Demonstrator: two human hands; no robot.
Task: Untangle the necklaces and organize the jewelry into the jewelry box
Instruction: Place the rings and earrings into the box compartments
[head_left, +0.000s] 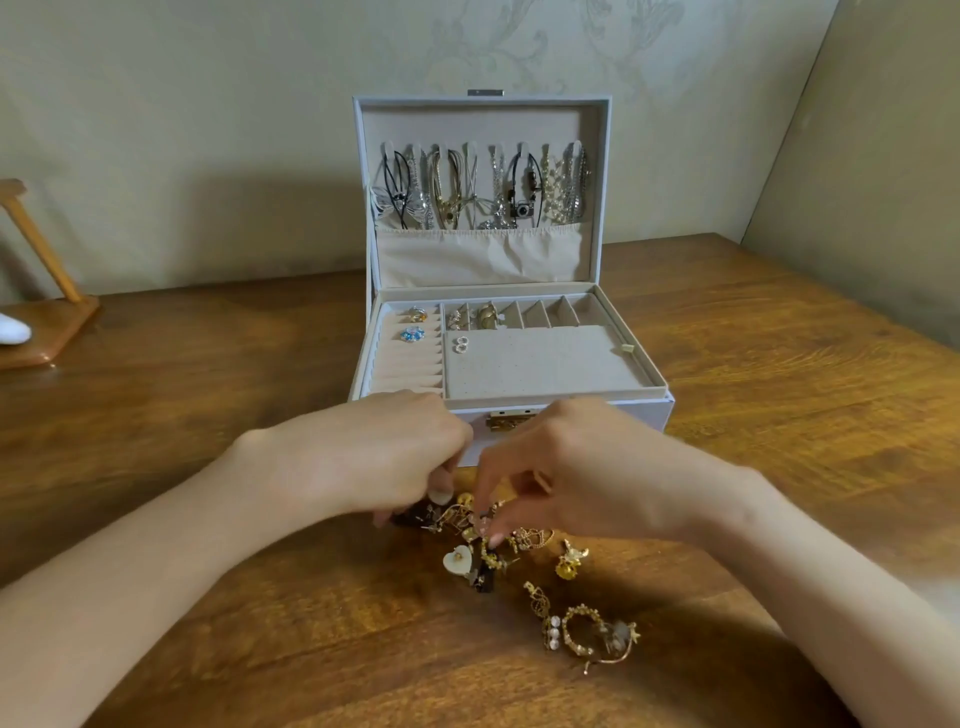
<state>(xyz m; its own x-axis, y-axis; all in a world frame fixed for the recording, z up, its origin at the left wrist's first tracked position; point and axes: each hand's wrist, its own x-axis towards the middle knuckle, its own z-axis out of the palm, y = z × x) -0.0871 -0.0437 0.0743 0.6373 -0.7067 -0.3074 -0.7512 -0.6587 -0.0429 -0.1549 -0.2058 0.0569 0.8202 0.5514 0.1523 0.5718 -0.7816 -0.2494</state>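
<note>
Your left hand (374, 457) and your right hand (582, 467) are bare, and so are the left forearm (156, 545) and the right forearm (831, 571), as far as the edges of the view. The nails (441, 497) are rounded and pale, with a light gloss.

Straight ahead of both hands the open white, beige-lined jewelry box (644, 415) bars the way — its front wall stands just beyond the knuckles of the left hand (374, 457) and right hand (571, 467). Beneath the fingertips lies a scattered heap of small gold earrings (524, 551). Outward of the left hand the brown wooden table (182, 415) runs open to an orange wooden stand (47, 327); outward of the right hand, to the beige wall (857, 182).
</note>
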